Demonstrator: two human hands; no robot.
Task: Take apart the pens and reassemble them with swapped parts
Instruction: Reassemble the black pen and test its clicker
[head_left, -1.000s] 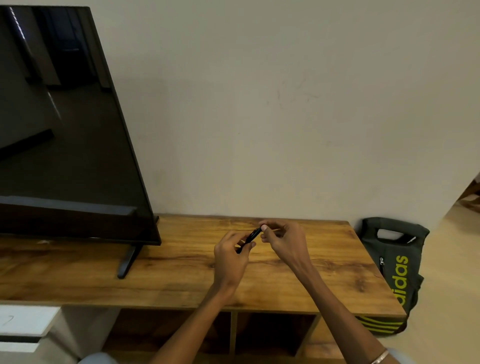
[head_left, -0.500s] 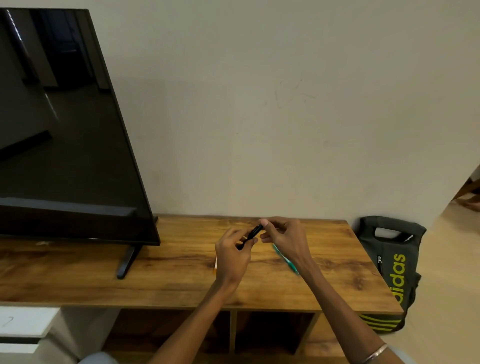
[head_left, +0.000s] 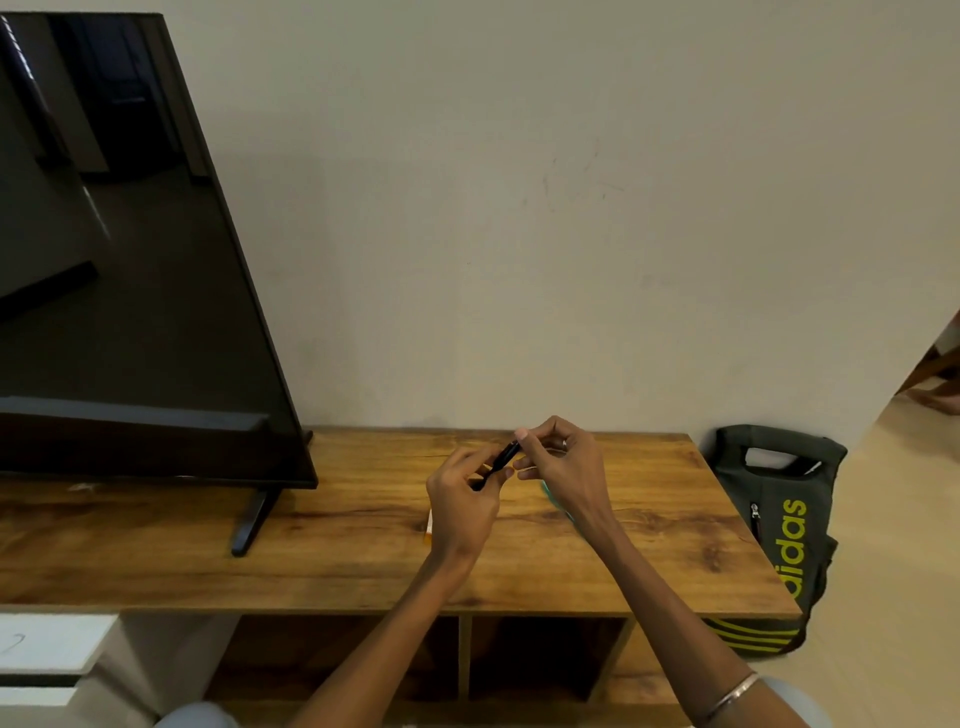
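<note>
Black pen pinched between left hand, right hand, mid-tabletop.

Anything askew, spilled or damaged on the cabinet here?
Nothing stands out. Both hands, left hand and right hand, hold a black pen over the wooden cabinet; nothing spilled or broken.

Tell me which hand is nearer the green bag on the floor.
Right. The right hand is on the side toward the green bag; the left hand is farther, toward the TV.
</note>
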